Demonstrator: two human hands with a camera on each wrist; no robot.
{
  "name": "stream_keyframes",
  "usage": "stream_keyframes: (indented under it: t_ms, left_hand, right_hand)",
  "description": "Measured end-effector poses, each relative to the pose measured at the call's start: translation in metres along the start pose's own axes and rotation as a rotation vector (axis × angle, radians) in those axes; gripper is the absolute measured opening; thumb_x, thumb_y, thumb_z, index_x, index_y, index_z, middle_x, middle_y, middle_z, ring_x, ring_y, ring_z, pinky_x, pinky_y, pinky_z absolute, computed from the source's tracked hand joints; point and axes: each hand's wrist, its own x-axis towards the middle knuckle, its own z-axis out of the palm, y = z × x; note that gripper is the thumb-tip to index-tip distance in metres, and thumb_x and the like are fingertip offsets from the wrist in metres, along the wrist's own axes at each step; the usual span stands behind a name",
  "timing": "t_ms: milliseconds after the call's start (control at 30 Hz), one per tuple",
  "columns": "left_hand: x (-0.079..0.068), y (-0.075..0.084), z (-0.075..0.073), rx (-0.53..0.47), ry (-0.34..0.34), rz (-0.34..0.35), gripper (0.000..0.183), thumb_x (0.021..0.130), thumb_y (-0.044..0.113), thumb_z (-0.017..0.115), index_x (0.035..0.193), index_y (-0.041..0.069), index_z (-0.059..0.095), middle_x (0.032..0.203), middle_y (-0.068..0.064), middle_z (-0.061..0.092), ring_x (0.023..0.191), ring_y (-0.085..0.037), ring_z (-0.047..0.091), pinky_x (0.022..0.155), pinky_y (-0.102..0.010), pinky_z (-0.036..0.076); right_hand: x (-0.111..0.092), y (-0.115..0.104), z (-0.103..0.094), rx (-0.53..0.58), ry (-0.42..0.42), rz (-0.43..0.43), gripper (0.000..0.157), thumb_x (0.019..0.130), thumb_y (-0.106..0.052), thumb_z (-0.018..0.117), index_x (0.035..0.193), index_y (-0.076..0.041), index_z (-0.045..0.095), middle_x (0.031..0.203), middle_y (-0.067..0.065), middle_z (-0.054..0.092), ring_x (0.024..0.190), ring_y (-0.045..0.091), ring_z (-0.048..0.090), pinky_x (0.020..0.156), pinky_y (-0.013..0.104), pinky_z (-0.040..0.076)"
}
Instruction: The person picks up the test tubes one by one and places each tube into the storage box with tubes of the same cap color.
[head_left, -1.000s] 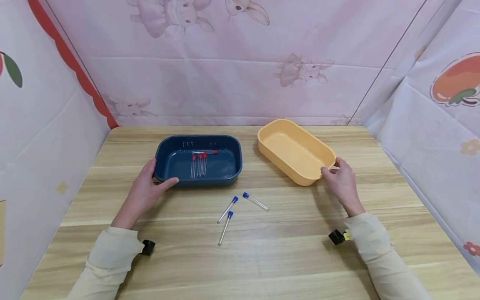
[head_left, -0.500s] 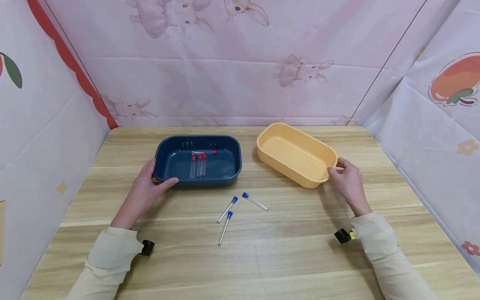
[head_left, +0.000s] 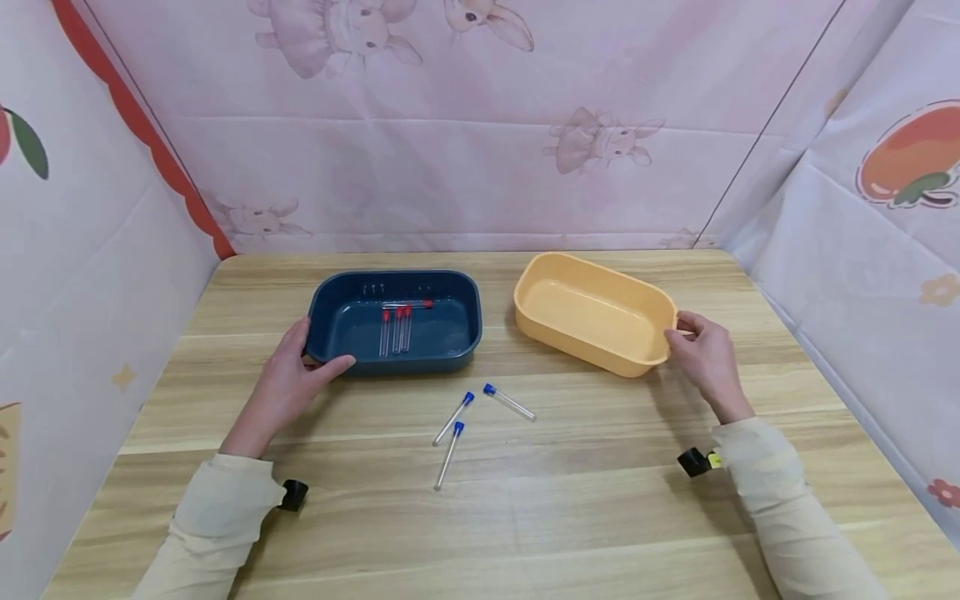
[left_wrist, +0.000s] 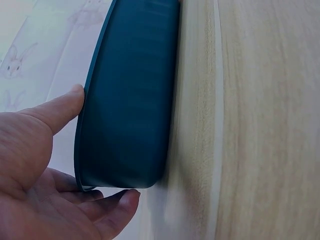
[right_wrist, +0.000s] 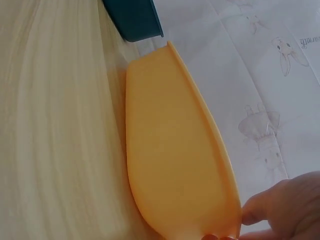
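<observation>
In the head view, my left hand [head_left: 288, 379] holds the near left corner of a dark blue rectangular tub [head_left: 405, 365]. In the left wrist view the thumb [left_wrist: 65, 107] touches the rim, and the other fingers lie along the end wall. Several red-capped test tubes [head_left: 402, 329] lie inside this tub. Over on the right, my right hand [head_left: 708, 362] pinches the right end of a yellow tub [head_left: 581, 346], which sits at a slant with nothing in it. Three blue-capped test tubes [head_left: 510, 402] lie on the table in front of the tubs.
The wooden table [head_left: 570, 517] carries both tubs, with a narrow gap between them. Behind stands a pink printed cloth wall [head_left: 465, 183]. White printed cloth [head_left: 847, 242] also closes the right side, and the left side is covered likewise.
My right hand has moved a little to the right with the yellow tub's right end, and the tub has turned closer to square with the table's back edge. My left hand stays put.
</observation>
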Motion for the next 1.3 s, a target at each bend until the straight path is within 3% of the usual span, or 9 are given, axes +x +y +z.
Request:
stream_keyframes:
  t_ms: [133, 333, 600, 1300]
  left_hand:
    - [0.0, 0.0, 0.0, -0.003, 0.003, 0.002, 0.102, 0.1, 0.048, 0.066, 0.165, 0.004, 0.001, 0.166, -0.03, 0.015, 0.144, -0.052, 0.031, 0.111, -0.066, 0.035]
    - [-0.001, -0.001, 0.0, -0.008, 0.007, 0.014, 0.102, 0.1, 0.049, 0.066, 0.165, 0.004, 0.002, 0.167, -0.029, 0.014, 0.144, -0.052, 0.03, 0.112, -0.066, 0.034]
    - [0.0, -0.003, 0.001, -0.006, 0.013, 0.015, 0.103, 0.099, 0.05, 0.066, 0.165, 0.004, 0.002, 0.167, -0.029, 0.014, 0.143, -0.052, 0.031, 0.11, -0.066, 0.036]
    - [0.001, -0.006, 0.001, -0.005, 0.035, 0.057, 0.099, 0.1, 0.047, 0.066, 0.166, 0.005, 0.005, 0.166, -0.029, 0.018, 0.142, -0.051, 0.034, 0.11, -0.065, 0.037]
  right_hand:
    - [0.003, 0.001, -0.003, -0.011, 0.006, 0.003, 0.044, 0.101, -0.008, 0.059, 0.137, 0.017, 0.055, 0.126, 0.035, 0.064, 0.092, 0.013, 0.061, 0.066, 0.004, 0.045]
    - [0.007, 0.003, -0.007, -0.01, 0.002, 0.022, 0.043, 0.102, -0.008, 0.059, 0.137, 0.016, 0.056, 0.127, 0.034, 0.064, 0.092, 0.01, 0.058, 0.066, 0.004, 0.046]
    - [0.012, 0.008, -0.009, 0.015, 0.011, 0.003, 0.041, 0.102, -0.009, 0.058, 0.135, 0.017, 0.057, 0.124, 0.036, 0.064, 0.079, -0.012, 0.049, 0.065, 0.004, 0.047]
    - [0.028, 0.013, -0.011, 0.014, -0.019, 0.024, 0.042, 0.105, -0.013, 0.056, 0.14, 0.011, 0.057, 0.129, 0.031, 0.063, 0.09, 0.0, 0.052, 0.068, 0.004, 0.046]
